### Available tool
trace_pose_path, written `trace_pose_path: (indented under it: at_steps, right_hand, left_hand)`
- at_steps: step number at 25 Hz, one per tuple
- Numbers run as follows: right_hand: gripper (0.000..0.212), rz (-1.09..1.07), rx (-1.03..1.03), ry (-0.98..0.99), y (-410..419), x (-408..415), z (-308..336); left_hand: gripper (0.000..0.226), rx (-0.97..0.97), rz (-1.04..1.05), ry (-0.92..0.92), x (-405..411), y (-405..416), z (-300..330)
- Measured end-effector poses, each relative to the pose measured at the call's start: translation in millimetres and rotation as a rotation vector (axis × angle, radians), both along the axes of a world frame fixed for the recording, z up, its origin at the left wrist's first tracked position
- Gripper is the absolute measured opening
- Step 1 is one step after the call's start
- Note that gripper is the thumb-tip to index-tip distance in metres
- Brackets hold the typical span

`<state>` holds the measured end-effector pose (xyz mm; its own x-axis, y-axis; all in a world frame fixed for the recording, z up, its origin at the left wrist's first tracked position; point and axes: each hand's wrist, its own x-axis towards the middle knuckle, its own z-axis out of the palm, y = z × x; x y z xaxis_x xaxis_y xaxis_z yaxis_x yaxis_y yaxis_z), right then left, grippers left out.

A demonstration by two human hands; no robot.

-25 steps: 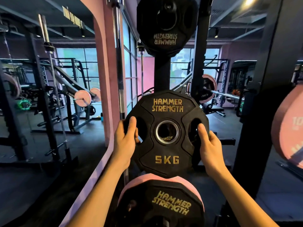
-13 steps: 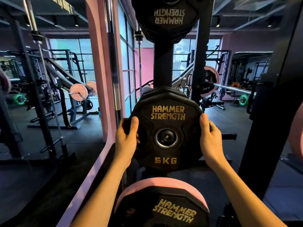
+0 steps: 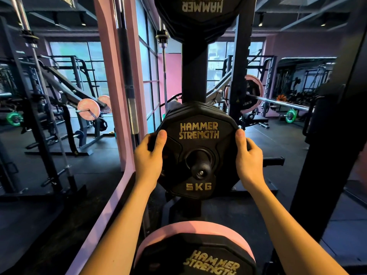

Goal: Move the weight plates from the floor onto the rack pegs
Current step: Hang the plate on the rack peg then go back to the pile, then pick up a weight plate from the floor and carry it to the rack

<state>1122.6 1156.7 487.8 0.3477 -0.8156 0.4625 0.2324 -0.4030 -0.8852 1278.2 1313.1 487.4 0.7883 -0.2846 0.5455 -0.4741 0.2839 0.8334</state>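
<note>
Black rubber covers the weight plate (image 3: 198, 151), which has gold letters "HAMMER STRENGTH" on its upper part and "5KG" on its lower part. The plate sits on a peg (image 3: 200, 169) of the rack; the black end of the peg, with a small bolt in it, comes out through the centre hole of the plate. Behind this plate more black plates (image 3: 195, 107) hang on the same peg, and only their edges show above it.

The left hand (image 3: 149, 155) grips the left edge of the plate, with the thumb lying on the front face and the fingers curled behind the rim. The right hand (image 3: 249, 155) grips the right edge of the plate in the same way, thumb in front and fingers behind. Both forearms reach up to the plate from the bottom of the view.

Above the plate stands the black post (image 3: 194, 72) of the rack, and at the top of the post hangs another black plate (image 3: 198, 14) with the same gold words upside down. Below the plate, near the bottom edge, there is a pink plate (image 3: 190, 230) with a black plate (image 3: 198, 259) in front of it. To the left of the plate stands a pink pillar (image 3: 113, 92) with a steel bar (image 3: 127, 80) beside it. To the right of the plate, farther back, a barbell (image 3: 278, 101) carries a pink disc (image 3: 256, 94).
</note>
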Motion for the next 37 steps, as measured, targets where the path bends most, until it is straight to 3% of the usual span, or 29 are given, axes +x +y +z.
trace_pose_path:
  at_steps: [3,10,16,19,23,28,32,37]
  right_hand:
    - [0.073,-0.001,0.019,0.009,-5,6,2]
    - [0.055,0.068,0.031,0.15,-5,-7,-5]
    - [0.051,0.004,0.063,0.237,25,-43,-47]
    - [0.045,0.035,0.168,0.258,45,-74,-87]
    - [0.033,0.141,0.304,0.449,76,-135,-179]
    - [0.034,0.173,0.531,0.685,127,-218,-297]
    - [0.027,0.142,0.797,0.802,191,-289,-379]
    - [0.028,0.071,1.124,0.923,288,-370,-429]
  left_hand:
    - [0.017,0.013,-0.017,0.014,6,-5,-2]
    - [0.027,0.195,-0.015,-0.056,5,3,-3]
    - [0.06,0.404,-0.026,-0.026,-20,44,-39]
    - [0.043,0.514,0.026,0.011,-47,79,-86]
    - [0.022,0.741,-0.045,0.22,-94,143,-197]
    - [0.032,1.011,-0.136,0.595,-153,218,-325]
    - [0.035,1.222,-0.293,0.849,-212,269,-380]
    - [0.038,1.6,-0.533,0.922,-258,332,-440]
